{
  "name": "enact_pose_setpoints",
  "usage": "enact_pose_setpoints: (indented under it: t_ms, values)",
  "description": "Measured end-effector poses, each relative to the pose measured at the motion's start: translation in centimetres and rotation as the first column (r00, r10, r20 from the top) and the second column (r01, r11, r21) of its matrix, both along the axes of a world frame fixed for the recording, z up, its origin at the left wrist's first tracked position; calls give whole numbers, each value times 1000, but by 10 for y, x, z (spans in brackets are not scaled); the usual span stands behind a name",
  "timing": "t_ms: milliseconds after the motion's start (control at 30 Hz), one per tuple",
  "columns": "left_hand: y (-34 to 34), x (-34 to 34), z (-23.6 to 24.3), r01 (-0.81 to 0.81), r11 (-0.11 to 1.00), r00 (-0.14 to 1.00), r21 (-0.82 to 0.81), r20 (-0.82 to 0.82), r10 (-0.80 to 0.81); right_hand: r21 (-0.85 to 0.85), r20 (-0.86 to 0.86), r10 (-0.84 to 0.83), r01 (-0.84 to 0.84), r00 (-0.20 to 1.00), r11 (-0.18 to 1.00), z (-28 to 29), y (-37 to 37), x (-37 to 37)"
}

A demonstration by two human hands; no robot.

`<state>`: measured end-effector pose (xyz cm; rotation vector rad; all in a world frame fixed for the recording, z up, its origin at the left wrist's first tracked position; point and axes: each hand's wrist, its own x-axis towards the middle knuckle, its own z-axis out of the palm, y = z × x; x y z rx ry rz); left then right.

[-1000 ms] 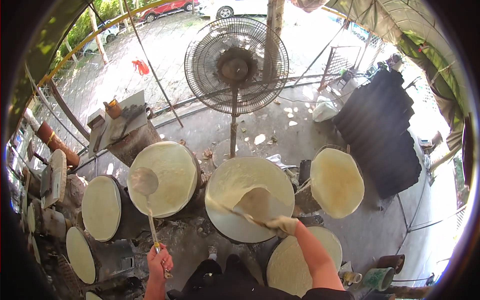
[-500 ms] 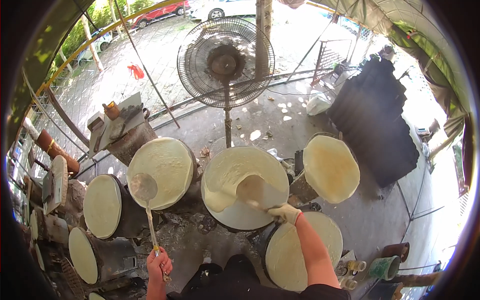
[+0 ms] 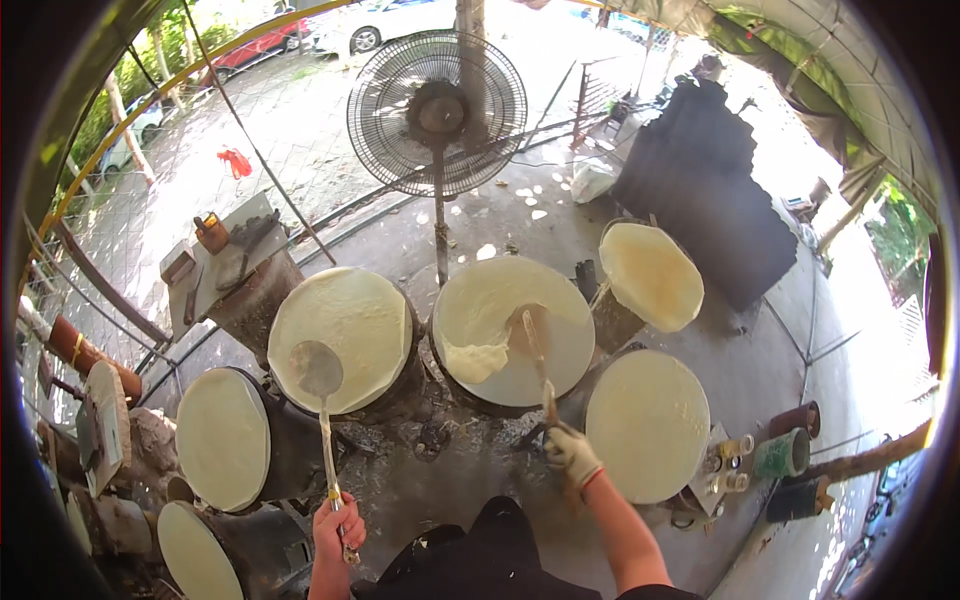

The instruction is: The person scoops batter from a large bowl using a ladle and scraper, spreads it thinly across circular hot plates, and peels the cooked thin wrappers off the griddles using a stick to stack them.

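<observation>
My left hand [image 3: 338, 525] is wrapped round the handle of a long ladle [image 3: 317, 369]. Its round metal head lies over the pale flatbread [image 3: 365, 310] on the left-centre drum griddle. My right hand [image 3: 573, 455], in a pale work glove, grips the wooden handle of a batter spreader [image 3: 528, 330]. The spreader's brown head rests on the centre griddle [image 3: 550, 375]. Cream batter [image 3: 475, 295] covers that griddle's far and left parts, with a thick lump at its near left edge. The plate's right and near parts show bare.
More round sheets lie on drum griddles at the left [image 3: 222, 440], lower left [image 3: 200, 555] and right [image 3: 648, 425]. A browned round sheet [image 3: 652, 277] is tilted at the far right. Behind the centre griddle stands a fan [image 3: 438, 115]. Jars [image 3: 735, 465] stand beside the right griddle.
My right hand has drawn back nearer me, and the spreader's handle now points toward me. More bare plate shows on the right. The view has shifted; the ladle stays over the same flatbread.
</observation>
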<state>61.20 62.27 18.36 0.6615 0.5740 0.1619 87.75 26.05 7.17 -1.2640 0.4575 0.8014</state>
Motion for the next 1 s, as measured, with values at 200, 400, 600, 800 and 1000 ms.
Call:
enact_pose_setpoints:
  t_ms: [200, 400, 600, 800, 1000]
  values:
    - [54, -58, -2, 38, 999, 996, -23, -78, -40, 109, 59, 126, -132, 990, 985, -25, 174, -56]
    - [74, -116, -1, -56, 997, 992, -57, -114, 49, -112, 166, -438, 458, 884, 882, -77, 232, -126]
    - [82, -113, 0, 13, 994, 997, -105, -76, -21, -405, 730, -39, 478, 683, 779, -99, 231, -88]
    - [71, -118, -29, 52, 985, 997, -163, -44, -59, -210, 286, -460, 523, 841, 826, -20, 217, -102]
    - [21, -81, 21, 150, 979, 989, -142, 14, -149, -481, 336, -172, 325, 926, 814, -84, 132, -85]
